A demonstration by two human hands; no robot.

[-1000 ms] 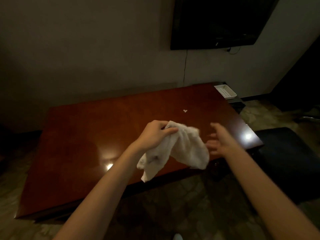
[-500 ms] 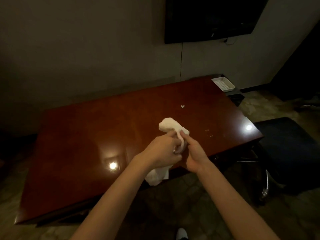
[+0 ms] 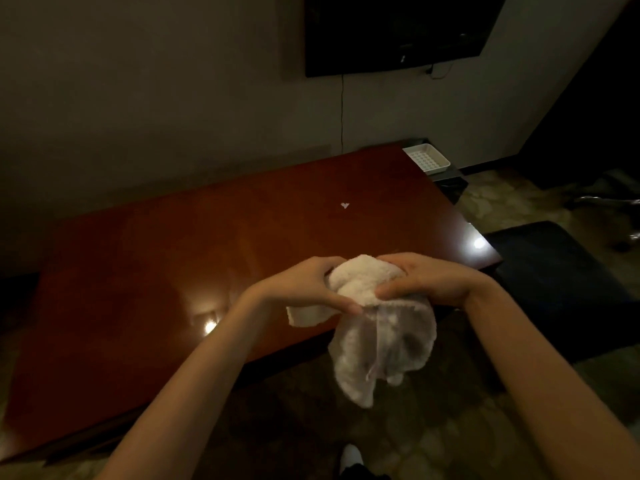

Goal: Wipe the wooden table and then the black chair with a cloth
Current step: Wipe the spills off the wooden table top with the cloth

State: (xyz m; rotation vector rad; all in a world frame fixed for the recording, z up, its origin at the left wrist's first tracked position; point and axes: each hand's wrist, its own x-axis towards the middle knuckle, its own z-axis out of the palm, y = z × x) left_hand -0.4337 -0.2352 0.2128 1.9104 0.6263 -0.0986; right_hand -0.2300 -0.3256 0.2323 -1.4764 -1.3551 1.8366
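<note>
Head view, looking forward and down in dim light: the wooden table [image 3: 166,271], a broad reddish-brown top with glossy reflections, fills the middle of the scene and runs from lower left to upper right against the wall. A dark screen [image 3: 398,29] hangs on that wall above the far edge, with a thin cable [image 3: 342,109] dropping from it toward the table. The black chair [image 3: 554,278] stands just beside the table's right end, its dark seat partly behind my right forearm. A patterned floor [image 3: 433,438] shows below the near edge. The white cloth [image 3: 381,334] is held in the air over the near edge of the table, bunched at the top and hanging loose below. My left hand [image 3: 304,289] grips the bunched upper part from the left, thumb curled under it, a folded end sticking out beneath the palm. My right hand [image 3: 426,282] grips the same bunch from the right, fingers curled over the top. A white tray [image 3: 427,158] sits at the far right corner, on a dark surface that I cannot make out. A small white scrap [image 3: 345,205] lies on the tabletop, well apart from the cloth.
</note>
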